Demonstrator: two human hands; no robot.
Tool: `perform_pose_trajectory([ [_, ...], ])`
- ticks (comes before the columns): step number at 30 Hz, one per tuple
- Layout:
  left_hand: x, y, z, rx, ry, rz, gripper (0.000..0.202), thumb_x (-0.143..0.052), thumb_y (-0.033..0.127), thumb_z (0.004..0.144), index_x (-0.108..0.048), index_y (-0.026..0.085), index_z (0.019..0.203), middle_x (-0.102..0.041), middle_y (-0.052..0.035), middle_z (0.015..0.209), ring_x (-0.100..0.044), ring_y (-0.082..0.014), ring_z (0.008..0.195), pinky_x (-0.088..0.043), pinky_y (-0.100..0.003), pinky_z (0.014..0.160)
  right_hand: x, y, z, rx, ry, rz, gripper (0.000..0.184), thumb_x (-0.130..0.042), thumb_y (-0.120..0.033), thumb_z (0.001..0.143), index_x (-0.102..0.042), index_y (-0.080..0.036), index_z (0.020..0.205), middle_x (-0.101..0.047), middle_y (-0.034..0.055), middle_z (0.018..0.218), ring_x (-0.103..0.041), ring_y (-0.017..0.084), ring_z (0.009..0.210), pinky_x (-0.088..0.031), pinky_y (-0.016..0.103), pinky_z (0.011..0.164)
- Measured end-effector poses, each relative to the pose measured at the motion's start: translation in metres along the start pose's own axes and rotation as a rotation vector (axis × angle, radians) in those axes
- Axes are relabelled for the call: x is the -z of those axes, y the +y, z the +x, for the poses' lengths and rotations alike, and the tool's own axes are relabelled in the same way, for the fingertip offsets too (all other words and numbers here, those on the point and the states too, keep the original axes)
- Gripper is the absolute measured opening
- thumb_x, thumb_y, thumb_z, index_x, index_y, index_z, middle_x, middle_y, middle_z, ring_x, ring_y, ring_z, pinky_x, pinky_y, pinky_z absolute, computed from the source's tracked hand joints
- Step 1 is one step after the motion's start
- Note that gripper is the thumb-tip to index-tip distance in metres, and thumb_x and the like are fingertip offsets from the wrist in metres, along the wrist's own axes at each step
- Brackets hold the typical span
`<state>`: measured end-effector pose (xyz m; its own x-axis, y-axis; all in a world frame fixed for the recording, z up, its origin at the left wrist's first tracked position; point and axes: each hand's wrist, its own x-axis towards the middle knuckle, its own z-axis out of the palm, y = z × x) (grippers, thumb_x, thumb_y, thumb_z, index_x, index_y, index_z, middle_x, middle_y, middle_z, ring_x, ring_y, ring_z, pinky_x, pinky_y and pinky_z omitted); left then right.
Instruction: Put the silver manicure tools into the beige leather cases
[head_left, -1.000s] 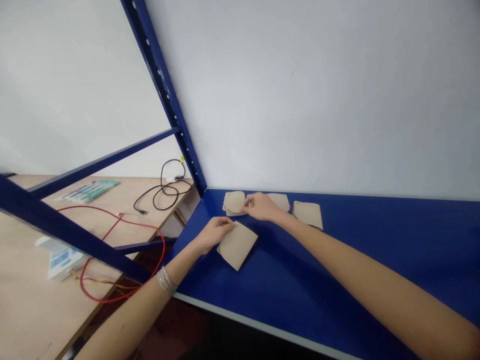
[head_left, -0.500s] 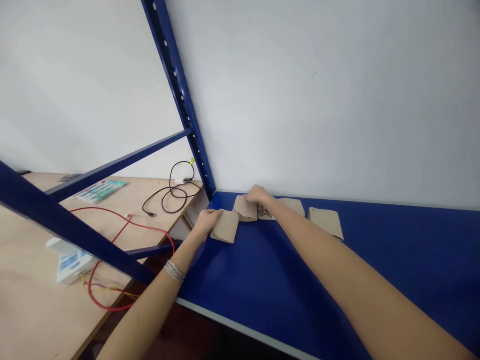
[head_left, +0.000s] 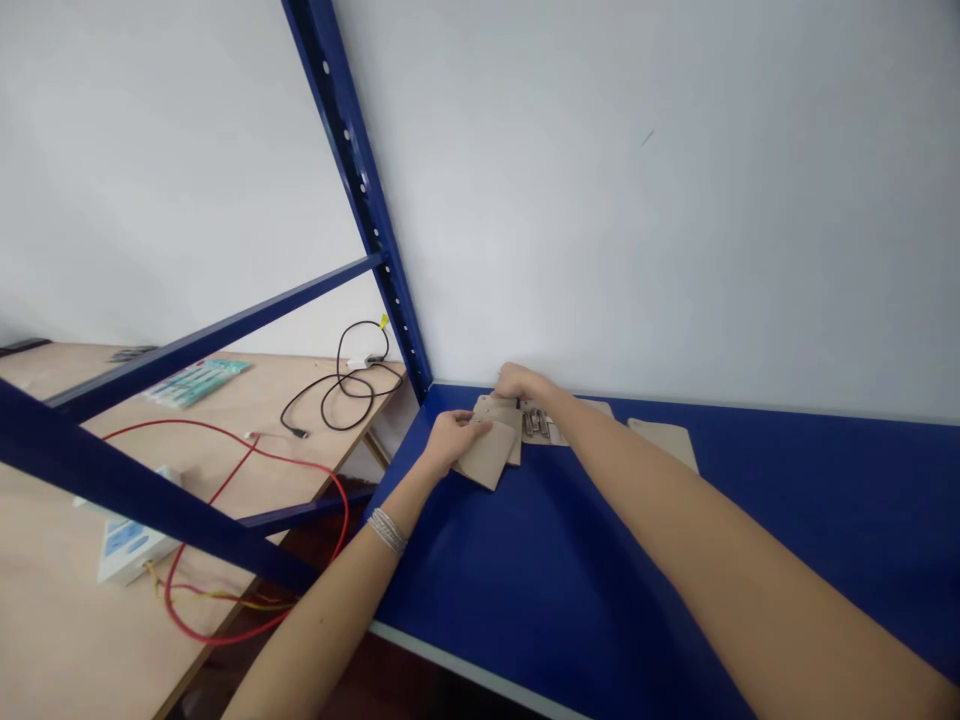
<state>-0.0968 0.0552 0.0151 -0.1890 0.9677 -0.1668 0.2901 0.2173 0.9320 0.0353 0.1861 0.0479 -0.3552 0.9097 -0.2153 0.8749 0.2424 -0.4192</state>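
Note:
My left hand (head_left: 456, 440) lies on a square beige card (head_left: 489, 456), its fingers over the card's near corner. That card overlaps a small stack of similar cards (head_left: 499, 412). My right hand (head_left: 521, 381) grips the far edge of this stack. Just right of it, small metal pieces (head_left: 535, 424) lie on another beige card (head_left: 577, 420), which my right forearm partly hides. A further beige card (head_left: 664, 443) lies apart on the right. Several thin bracelets (head_left: 387, 531) circle my left wrist.
All this lies on a blue shelf (head_left: 540, 570) with a pale front edge, against a white wall. A blue slotted post (head_left: 360, 180) rises at its left end. Below left, a wooden table (head_left: 67, 368) holds a black cable (head_left: 337, 385), red wire (head_left: 300, 460), teal packet (head_left: 196, 382) and white device (head_left: 131, 555).
My left hand has slid the beige card right and away from me, onto the stack. Metal pieces now show beside my right hand. The view has shifted slightly.

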Motion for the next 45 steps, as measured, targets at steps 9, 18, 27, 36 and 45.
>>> perform_pose_trajectory([
  [9, -0.001, -0.002, -0.002, 0.054, 0.069, 0.164, 0.05, -0.083, 0.037, 0.059, -0.071, 0.008, 0.098, -0.073, -0.0118, 0.086, -0.069, -0.0269, 0.079, -0.049, -0.028, 0.058, 0.006, -0.006, -0.005, -0.08, -0.217, -0.011, 0.035, -0.06, -0.036, 0.092, -0.059, -0.014, 0.121, -0.062, 0.0092, 0.119, -0.063, 0.022, 0.101, -0.055, 0.042, 0.085],
  [18, 0.004, 0.01, 0.001, 0.17, -0.023, 0.094, 0.02, -0.081, 0.024, 0.06, -0.068, 0.009, 0.065, -0.073, -0.0142, 0.076, -0.069, -0.025, 0.069, -0.053, -0.03, 0.056, 0.03, 0.012, -0.023, -0.018, 0.195, 0.171, 0.031, -0.059, -0.035, 0.093, -0.061, -0.015, 0.117, -0.062, 0.0089, 0.119, -0.062, 0.022, 0.103, -0.053, 0.042, 0.087],
  [27, 0.016, 0.017, 0.019, 0.2, 0.009, 0.13, 0.021, -0.081, 0.016, 0.055, -0.064, 0.01, 0.065, -0.072, -0.0157, 0.073, -0.07, -0.0276, 0.072, -0.054, -0.03, 0.055, 0.05, 0.088, -0.102, -0.022, 0.337, 0.529, 0.032, -0.066, -0.041, 0.081, -0.064, -0.013, 0.096, -0.058, 0.0011, 0.067, -0.044, 0.009, 0.053, -0.033, 0.022, 0.048],
  [36, 0.026, 0.034, 0.041, 0.079, 0.105, 0.247, 0.027, -0.084, 0.022, 0.055, -0.067, 0.009, 0.071, -0.071, -0.014, 0.072, -0.069, -0.0273, 0.074, -0.052, -0.031, 0.059, 0.002, 0.128, -0.213, 0.138, 0.039, 0.65, 0.037, -0.071, -0.051, 0.069, -0.062, -0.017, 0.08, -0.051, -0.0045, 0.055, -0.041, 0.01, 0.052, -0.03, 0.023, 0.052],
  [45, -0.026, 0.062, 0.033, -0.177, 0.236, 0.488, 0.043, -0.089, 0.034, 0.05, -0.064, 0.014, 0.079, -0.072, -0.0131, 0.091, -0.066, -0.0298, 0.1, -0.049, -0.03, 0.084, -0.023, 0.137, -0.223, 0.214, 0.02, 0.76, 0.037, -0.071, -0.05, 0.071, -0.062, -0.017, 0.082, -0.061, -0.002, 0.06, -0.049, 0.012, 0.055, -0.035, 0.024, 0.054],
])
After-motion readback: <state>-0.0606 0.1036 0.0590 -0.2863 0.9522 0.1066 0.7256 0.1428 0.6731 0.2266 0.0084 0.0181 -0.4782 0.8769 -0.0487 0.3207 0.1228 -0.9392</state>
